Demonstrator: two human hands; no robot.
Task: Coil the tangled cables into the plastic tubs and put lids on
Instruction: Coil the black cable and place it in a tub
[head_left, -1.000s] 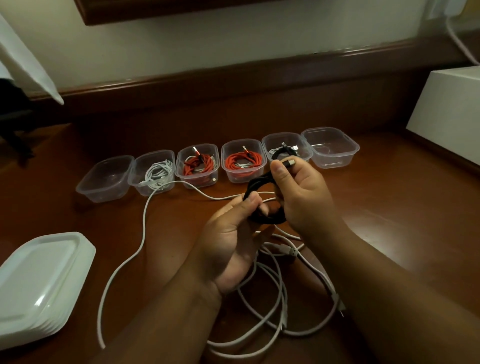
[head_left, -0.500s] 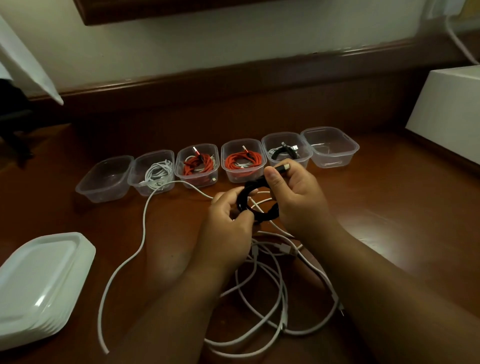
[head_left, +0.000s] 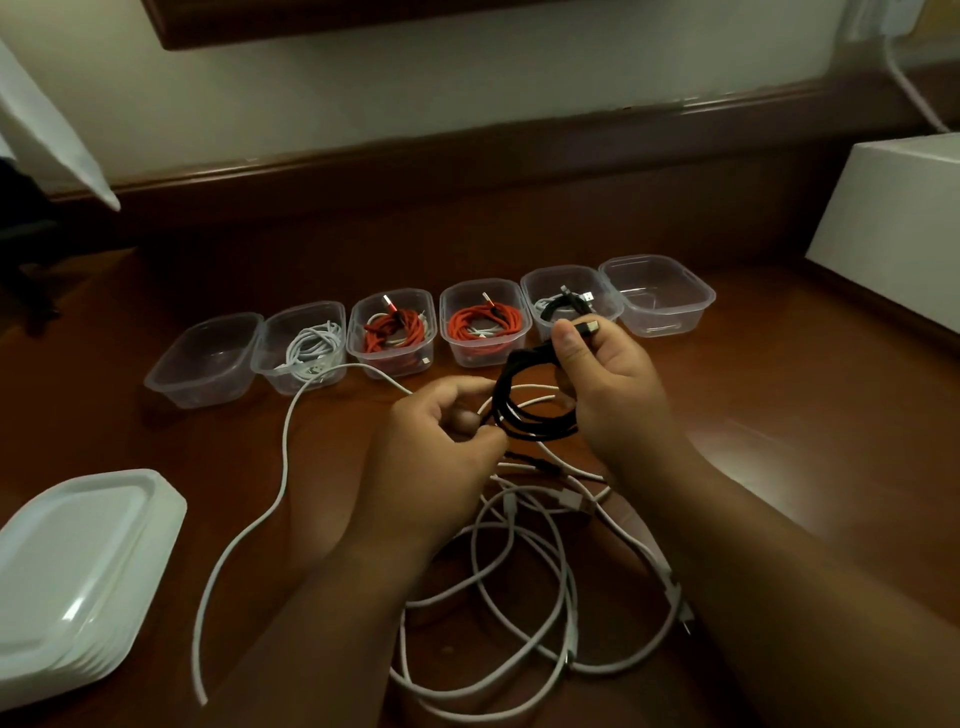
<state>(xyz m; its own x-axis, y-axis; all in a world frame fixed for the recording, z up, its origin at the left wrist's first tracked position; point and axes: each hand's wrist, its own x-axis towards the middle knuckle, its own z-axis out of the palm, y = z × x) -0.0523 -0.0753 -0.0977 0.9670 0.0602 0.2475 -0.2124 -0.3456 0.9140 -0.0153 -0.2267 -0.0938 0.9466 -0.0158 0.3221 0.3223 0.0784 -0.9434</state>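
A black cable (head_left: 524, 410) is wound into a small coil in the air above the table. My right hand (head_left: 608, 395) grips the coil, with the plug end pinched at the thumb. My left hand (head_left: 441, 447) pinches the coil's lower left side. Under both hands lies a tangle of white cables (head_left: 524, 582); one strand (head_left: 270, 499) runs left and up toward the tubs. Several clear plastic tubs stand in a row: an empty one (head_left: 202, 364) at far left, one with a white cable (head_left: 306, 348), two with red cables (head_left: 395, 332) (head_left: 485, 322), one with a black cable (head_left: 566, 301), an empty one (head_left: 657, 296) at far right.
A stack of white lids (head_left: 72, 577) lies at the table's left front. A white box (head_left: 893, 218) stands at the right rear. A dark wooden ledge (head_left: 467, 156) and wall run behind the tubs.
The black coil shifted slightly left between my hands. My left hand turned from palm-side grip to pinching the coil's lower edge. My right hand kept its hold.
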